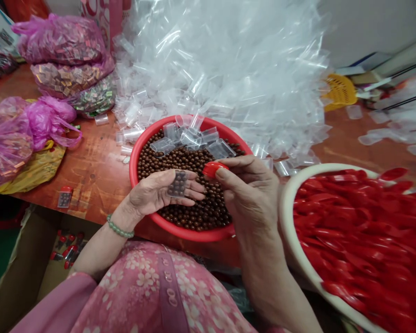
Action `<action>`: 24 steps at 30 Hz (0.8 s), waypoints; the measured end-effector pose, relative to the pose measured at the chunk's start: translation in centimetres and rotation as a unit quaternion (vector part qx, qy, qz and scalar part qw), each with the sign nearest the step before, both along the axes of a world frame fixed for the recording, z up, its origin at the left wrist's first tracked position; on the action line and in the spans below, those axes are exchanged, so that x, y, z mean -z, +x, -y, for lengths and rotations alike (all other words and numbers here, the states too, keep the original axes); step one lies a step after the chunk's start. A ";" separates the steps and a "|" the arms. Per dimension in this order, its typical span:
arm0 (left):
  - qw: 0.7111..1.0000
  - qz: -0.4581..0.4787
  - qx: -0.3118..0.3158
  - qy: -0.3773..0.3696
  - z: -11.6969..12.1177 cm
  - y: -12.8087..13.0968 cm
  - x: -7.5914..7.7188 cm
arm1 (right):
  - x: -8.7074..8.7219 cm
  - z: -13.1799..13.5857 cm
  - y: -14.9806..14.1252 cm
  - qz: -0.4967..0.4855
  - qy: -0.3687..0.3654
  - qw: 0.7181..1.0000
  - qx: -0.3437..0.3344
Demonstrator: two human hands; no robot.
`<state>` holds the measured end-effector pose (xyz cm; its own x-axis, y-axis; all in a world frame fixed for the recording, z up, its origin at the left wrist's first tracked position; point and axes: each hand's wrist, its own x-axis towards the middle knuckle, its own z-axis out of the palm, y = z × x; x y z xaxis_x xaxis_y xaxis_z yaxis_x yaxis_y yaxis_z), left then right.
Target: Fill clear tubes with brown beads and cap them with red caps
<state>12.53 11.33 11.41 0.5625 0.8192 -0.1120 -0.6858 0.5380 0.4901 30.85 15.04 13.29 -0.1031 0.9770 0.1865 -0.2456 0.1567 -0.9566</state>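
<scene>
My left hand [159, 190] is palm up, fingers stretched out, with a small clear plastic container [178, 184] of round brown balls held under the thumb. A red plastic cap [213, 169] is pinched between thumb and fingers of my right hand [251, 189], a little to the right of the container and apart from it. Both hands are over a red basin [134, 159] filled with brown chocolate-like balls [201, 215]. Several clear containers [190, 138] lie on the balls at the basin's far side.
A huge heap of clear containers [222, 60] rises behind the basin. At right stands a cream tub [287, 203] of red caps [360, 245]. Pink bags [65, 41] lie left. One capped, filled container [65, 197] sits at the table edge above a cardboard box [24, 263] holding others.
</scene>
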 end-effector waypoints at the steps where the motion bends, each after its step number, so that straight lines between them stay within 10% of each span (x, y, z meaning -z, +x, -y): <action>1: 1.000 -0.003 0.004 0.008 0.1 0.0 0.0 | 0.1 -0.1 -0.2 -0.004 0.005 1.000 -0.006; 24: 0.998 -0.059 0.033 -0.007 0.5 0.4 0.4 | -0.7 -1.4 -0.6 0.178 0.081 0.972 -0.129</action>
